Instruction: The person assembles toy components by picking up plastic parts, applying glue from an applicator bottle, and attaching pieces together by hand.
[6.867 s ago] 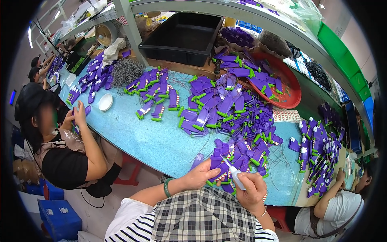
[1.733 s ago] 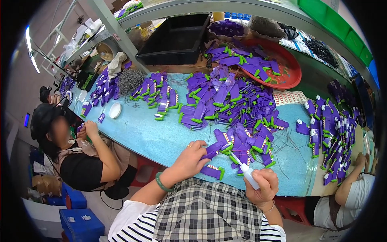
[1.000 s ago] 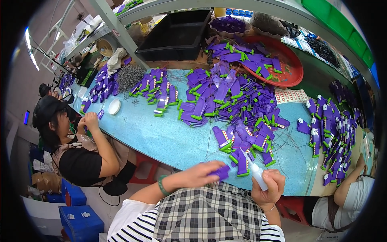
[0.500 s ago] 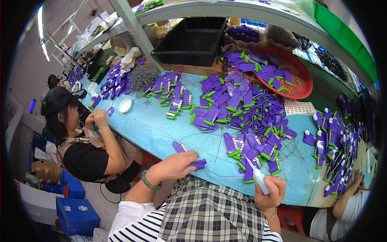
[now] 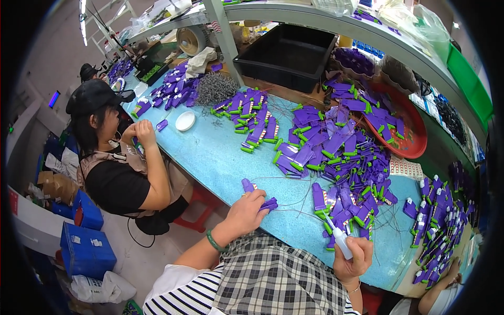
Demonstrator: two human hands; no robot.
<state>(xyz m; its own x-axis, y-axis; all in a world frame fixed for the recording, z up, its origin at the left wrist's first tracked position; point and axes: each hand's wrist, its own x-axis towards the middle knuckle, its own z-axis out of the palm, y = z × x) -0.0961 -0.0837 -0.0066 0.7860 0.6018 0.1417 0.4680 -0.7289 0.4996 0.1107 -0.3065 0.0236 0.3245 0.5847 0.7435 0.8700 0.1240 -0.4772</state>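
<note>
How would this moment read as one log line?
Left hand: touching purple plastic piece | Right hand: holding white nozzle bottle | Blue tabletop: purple-green pieces heaped

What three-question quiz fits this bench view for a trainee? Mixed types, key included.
1. Which hand holds the white squeeze bottle?
2. True or false: the left hand touches a purple piece.
3. The large round tray at the back right is: (a) blue (b) red (c) white.

Key: 1. The right hand. 2. True. 3. (b) red.
</note>
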